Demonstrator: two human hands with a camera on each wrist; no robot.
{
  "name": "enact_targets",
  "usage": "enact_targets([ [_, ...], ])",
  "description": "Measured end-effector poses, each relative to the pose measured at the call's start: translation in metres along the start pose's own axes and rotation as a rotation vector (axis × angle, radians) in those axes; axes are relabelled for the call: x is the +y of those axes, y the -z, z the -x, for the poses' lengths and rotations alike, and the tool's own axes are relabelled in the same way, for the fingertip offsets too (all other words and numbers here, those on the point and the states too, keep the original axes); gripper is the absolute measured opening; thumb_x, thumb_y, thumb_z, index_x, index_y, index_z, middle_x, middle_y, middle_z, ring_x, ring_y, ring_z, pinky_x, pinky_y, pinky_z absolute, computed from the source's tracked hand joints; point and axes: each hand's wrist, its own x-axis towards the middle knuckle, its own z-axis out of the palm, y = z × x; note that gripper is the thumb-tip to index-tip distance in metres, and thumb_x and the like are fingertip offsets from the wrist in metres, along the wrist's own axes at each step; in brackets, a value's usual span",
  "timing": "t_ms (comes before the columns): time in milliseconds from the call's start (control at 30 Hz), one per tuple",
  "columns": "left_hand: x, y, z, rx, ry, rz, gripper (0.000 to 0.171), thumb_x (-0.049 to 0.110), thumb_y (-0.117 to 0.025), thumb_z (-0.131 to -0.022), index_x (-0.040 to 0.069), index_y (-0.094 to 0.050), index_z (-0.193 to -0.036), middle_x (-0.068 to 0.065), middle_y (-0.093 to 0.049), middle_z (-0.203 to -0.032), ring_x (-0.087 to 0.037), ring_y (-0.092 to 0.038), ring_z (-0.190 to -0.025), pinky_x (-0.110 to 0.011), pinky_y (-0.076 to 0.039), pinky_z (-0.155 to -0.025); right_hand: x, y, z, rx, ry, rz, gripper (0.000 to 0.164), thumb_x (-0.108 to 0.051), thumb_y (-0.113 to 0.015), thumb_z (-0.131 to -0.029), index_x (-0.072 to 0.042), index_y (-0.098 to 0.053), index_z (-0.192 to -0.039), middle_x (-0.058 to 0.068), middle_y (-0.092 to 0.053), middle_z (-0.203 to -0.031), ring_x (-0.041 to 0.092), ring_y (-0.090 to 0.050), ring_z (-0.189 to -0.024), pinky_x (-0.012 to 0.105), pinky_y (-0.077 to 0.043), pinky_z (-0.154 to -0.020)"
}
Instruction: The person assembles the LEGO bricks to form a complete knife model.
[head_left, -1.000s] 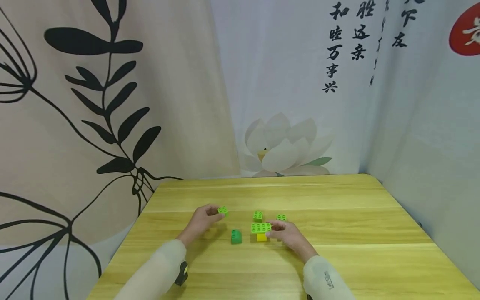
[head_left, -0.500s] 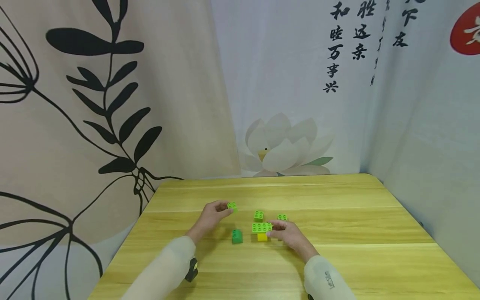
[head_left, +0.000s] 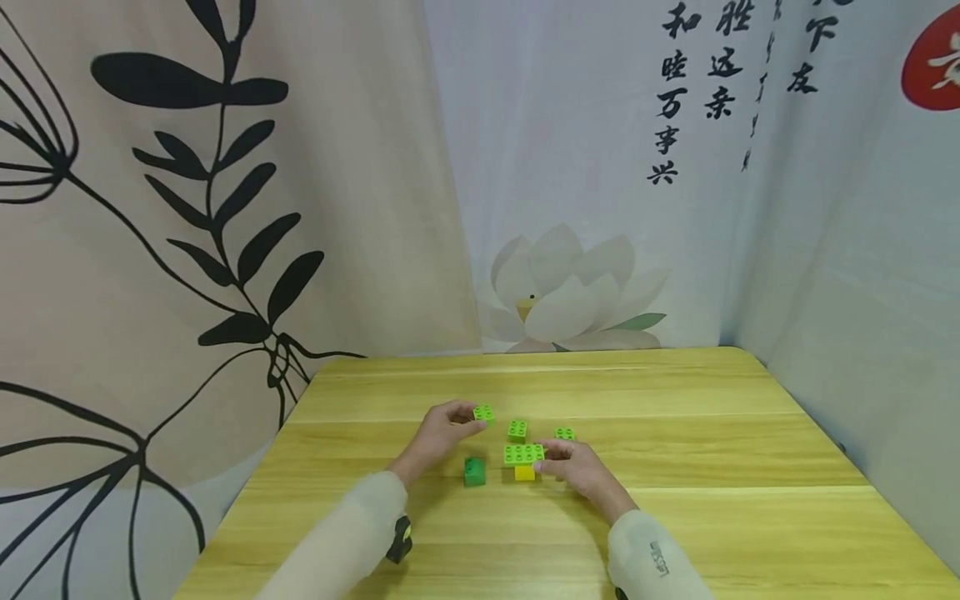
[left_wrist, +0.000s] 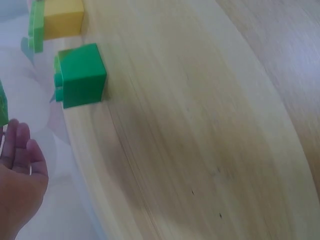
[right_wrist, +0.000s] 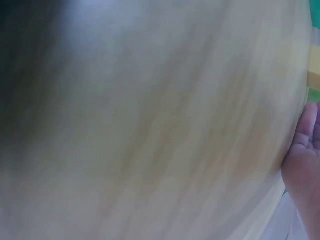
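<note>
My left hand (head_left: pixel 447 425) pinches a small light-green toy brick (head_left: pixel 483 414) between thumb and fingers, above the table behind the dark-green brick. At the centre, a longer light-green brick (head_left: pixel 522 454) sits on top of a yellow brick (head_left: pixel 524 473). My right hand (head_left: pixel 576 467) grips the right end of that stack with thumb and fingers. In the left wrist view the left hand (left_wrist: pixel 22 165) shows at the left edge, most of its brick cut off. The right wrist view catches the right hand (right_wrist: pixel 304 150) beside the yellow brick (right_wrist: pixel 314 65) at the frame's edge.
A dark-green brick (head_left: pixel 474 472) with a sloped side stands left of the stack. Two small light-green bricks, one behind the stack (head_left: pixel 517 431) and one behind the right hand (head_left: pixel 564 433), rest on the wooden table (head_left: pixel 750 533). Printed curtains (head_left: pixel 375 208) hang beyond the table.
My left hand has moved right with its light-green brick, closer to the stack. The right hand stays in place on the stack.
</note>
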Motion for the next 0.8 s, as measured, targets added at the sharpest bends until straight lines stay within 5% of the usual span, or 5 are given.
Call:
enact_targets([
  [633, 0.001, -0.029, -0.003, -0.069, -0.048, -0.015, 0.032, 0.036, -0.078, -0.087, 0.015, -0.072, -0.11, 0.0, -0.063, -0.106, -0.023, -0.053, -0.101, -0.038, -0.046, -0.08, -0.001, 0.0, 0.0, -0.007, -0.008, 0.009, 0.056, -0.028, -0.08, -0.085, -0.006, -0.062, -0.133, 0.006, -0.062, -0.114, 0.022, -0.055, -0.101, 0.038, -0.05, -0.084],
  [800, 0.001, -0.035, -0.001, -0.088, -0.037, -0.013, 0.031, 0.036, -0.078, -0.087, 0.018, -0.072, -0.111, 0.001, -0.063, -0.11, -0.028, -0.053, -0.11, -0.047, -0.044, -0.089, -0.002, 0.0, 0.0, -0.007, -0.011, 0.004, 0.053, -0.026, -0.079, -0.086, -0.007, -0.062, -0.133, 0.006, -0.062, -0.113, 0.021, -0.055, -0.099, 0.038, -0.05, -0.083],
])
